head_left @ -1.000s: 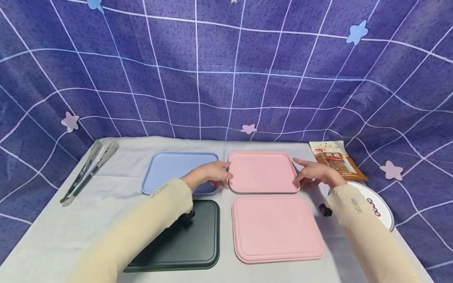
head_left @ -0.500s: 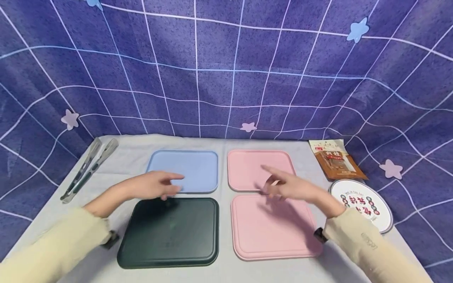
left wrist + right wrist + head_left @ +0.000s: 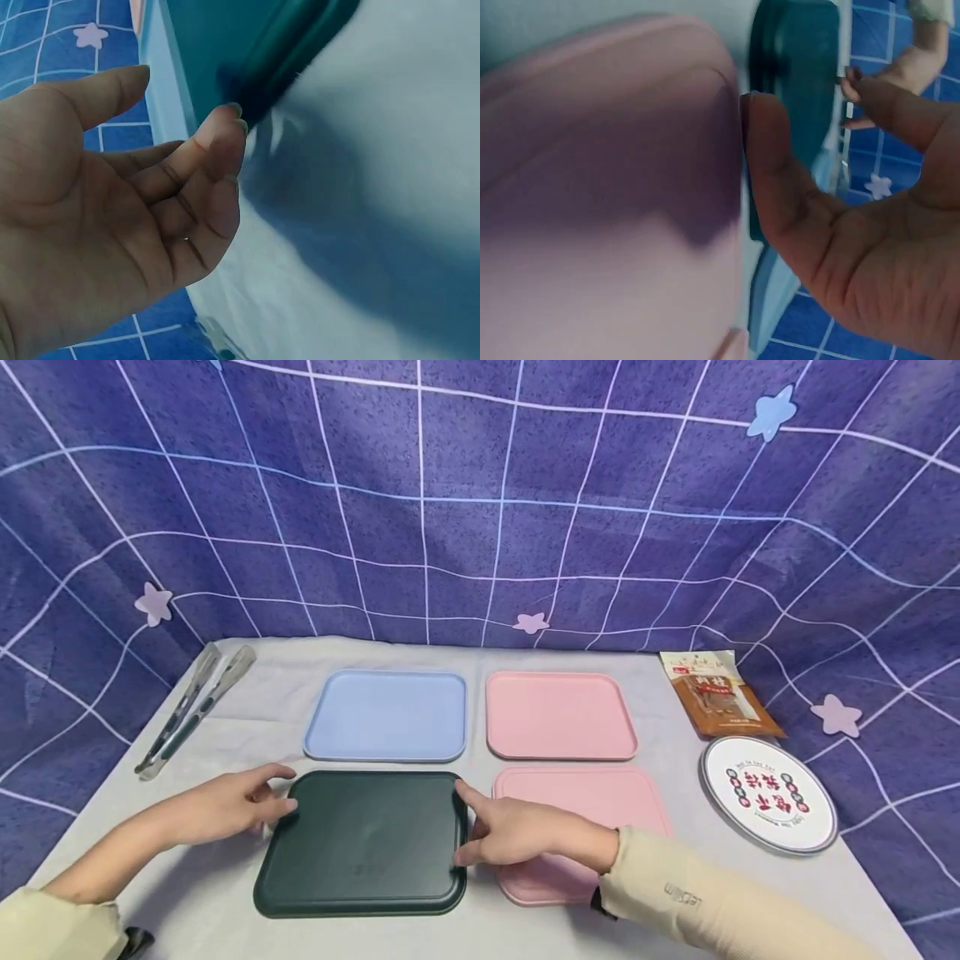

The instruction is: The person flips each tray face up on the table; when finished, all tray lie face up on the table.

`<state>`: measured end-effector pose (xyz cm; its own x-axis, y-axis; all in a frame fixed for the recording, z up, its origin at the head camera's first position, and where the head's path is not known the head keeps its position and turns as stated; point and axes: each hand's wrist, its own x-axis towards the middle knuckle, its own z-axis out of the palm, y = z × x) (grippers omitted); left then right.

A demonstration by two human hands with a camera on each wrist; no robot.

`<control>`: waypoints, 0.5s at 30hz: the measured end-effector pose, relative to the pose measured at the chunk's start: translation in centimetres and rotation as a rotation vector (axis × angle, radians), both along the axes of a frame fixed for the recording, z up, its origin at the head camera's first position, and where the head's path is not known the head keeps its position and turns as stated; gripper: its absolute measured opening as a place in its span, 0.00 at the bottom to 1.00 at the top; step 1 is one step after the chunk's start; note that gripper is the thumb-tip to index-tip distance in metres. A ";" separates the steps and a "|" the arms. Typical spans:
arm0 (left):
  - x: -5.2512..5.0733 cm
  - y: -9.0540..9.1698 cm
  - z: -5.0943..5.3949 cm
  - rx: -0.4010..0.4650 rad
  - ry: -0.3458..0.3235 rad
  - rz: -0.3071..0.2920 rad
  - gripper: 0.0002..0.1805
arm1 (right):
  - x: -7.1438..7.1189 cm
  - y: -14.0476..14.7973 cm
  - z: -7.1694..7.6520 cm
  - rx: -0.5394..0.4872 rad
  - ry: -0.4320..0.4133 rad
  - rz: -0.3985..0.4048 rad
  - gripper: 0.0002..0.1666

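Both hands have come to flank the dark green tray [image 3: 367, 843], whose long axis runs nine to three. It lies at three o'clock from the left hand [image 3: 225, 806], loosely curved and holding nothing, and nine o'clock from the right hand [image 3: 517, 831], looking nearer from here, thumb and forefinger spread at its rim, gripping nothing.

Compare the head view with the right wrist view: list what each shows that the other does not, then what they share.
Only the head view: the brown-and-cream printed packet and the round white disc with printed characters.

Only the right wrist view: the palm side of the person's right hand; the head view shows its back.

Both: parts of the left hand, the dark green rounded-rectangular tray, the nearer pink rounded-rectangular tray and the blue-purple grid-patterned fabric curtain.
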<state>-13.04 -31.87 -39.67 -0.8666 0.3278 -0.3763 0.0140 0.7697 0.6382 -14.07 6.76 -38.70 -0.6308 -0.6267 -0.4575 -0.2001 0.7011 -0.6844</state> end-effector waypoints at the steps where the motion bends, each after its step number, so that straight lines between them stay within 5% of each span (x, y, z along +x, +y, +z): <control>1: 0.2 -0.2 -0.1 -0.001 -0.018 0.003 0.39 | 0.1 -0.3 -0.2 0.017 -0.009 -0.016 0.62; 5: 1.0 -0.9 -0.8 0.025 -0.083 -0.009 0.43 | 0.0 -0.9 -0.8 0.014 -0.057 -0.103 0.61; 11: 1.7 -1.6 -2.2 0.104 -0.057 -0.023 0.41 | -0.5 -1.4 -1.6 -0.121 -0.253 -0.210 0.35; 15: 1.7 -2.7 -2.9 0.222 -0.099 -0.067 0.38 | -0.6 -1.7 -1.8 -0.131 -0.270 -0.238 0.31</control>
<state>-11.30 -34.58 -42.54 -0.8028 0.4670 -0.3707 -0.0109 0.6101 0.7922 -14.65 5.04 -40.47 -0.6334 -0.5410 -0.5533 0.1581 0.6094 -0.7769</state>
